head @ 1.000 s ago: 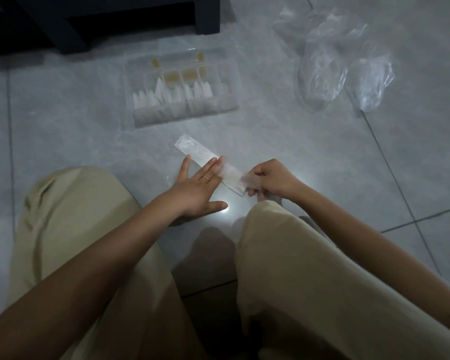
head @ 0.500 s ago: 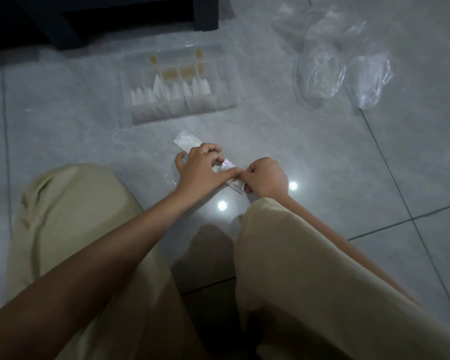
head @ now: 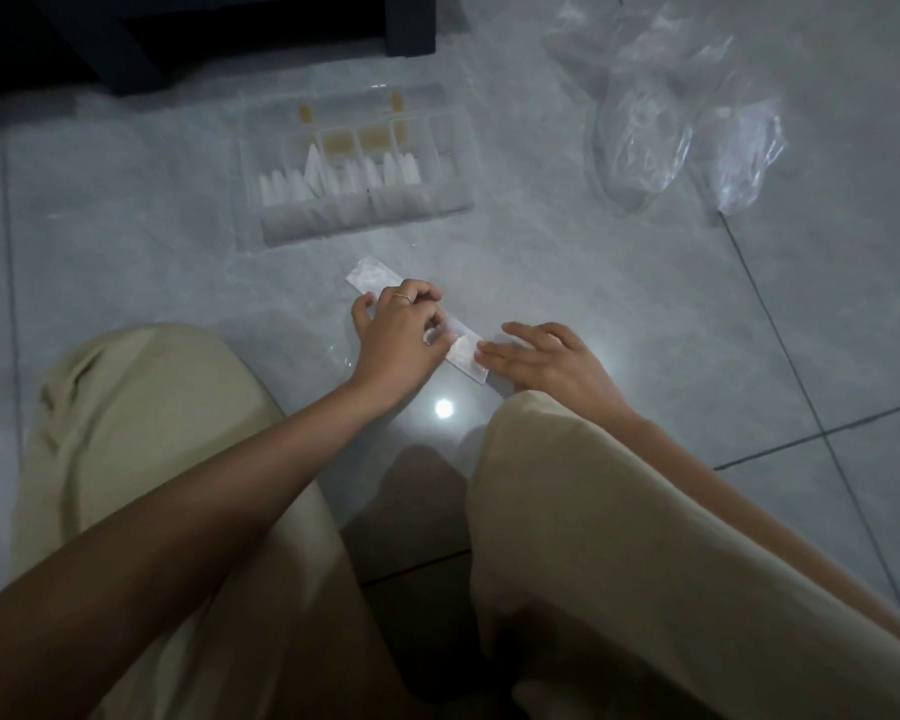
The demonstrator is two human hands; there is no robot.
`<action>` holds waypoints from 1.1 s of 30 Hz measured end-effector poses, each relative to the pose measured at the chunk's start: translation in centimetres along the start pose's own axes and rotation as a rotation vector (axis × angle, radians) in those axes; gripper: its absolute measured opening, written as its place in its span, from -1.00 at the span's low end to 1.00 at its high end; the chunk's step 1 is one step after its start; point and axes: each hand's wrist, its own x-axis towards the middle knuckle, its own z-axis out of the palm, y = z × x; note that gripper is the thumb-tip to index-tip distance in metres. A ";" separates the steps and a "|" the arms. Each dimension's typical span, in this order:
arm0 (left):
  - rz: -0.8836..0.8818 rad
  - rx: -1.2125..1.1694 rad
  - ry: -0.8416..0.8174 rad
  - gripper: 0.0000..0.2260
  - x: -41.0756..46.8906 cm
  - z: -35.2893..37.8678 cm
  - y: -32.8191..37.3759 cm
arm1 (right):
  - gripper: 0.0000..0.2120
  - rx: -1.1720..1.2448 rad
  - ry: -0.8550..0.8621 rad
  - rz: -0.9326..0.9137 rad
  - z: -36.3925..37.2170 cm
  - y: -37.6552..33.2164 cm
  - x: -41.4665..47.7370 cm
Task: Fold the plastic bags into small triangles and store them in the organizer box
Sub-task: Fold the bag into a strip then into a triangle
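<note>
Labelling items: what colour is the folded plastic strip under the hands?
The folded plastic strip is translucent white; head view.

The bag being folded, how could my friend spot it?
Start at the clear organizer box on the grey floor and look just in front of it, nearer the person. There lies a long flat strip, gripped by the left hand and pressed by the right hand. Unlike the puffy crumpled bags far right, it is flattened into a narrow band.
</note>
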 end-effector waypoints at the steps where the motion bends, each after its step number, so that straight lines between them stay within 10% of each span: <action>1: 0.003 0.009 0.003 -0.90 0.0 0.0 0.0 | -0.57 -0.087 -0.060 -0.035 0.2 0.1 -0.3; 13: 0.154 0.136 -0.006 -0.76 -0.1 -0.8 0.1 | -0.47 -0.287 -0.432 -0.056 -0.1 -0.7 -0.4; 17: 0.527 0.452 -0.237 -0.47 -2.4 -0.3 1.1 | -0.44 -0.295 -0.425 -0.040 0.1 -1.0 -0.4; 22: 0.474 0.641 -0.426 -0.32 -4.5 0.2 0.1 | -0.43 -0.382 -0.415 -0.080 0.3 -0.9 -0.4; 33: 0.401 0.649 -0.510 -0.18 -3.1 -0.9 -0.9 | -0.68 -0.343 0.026 -0.201 -0.4 1.9 0.6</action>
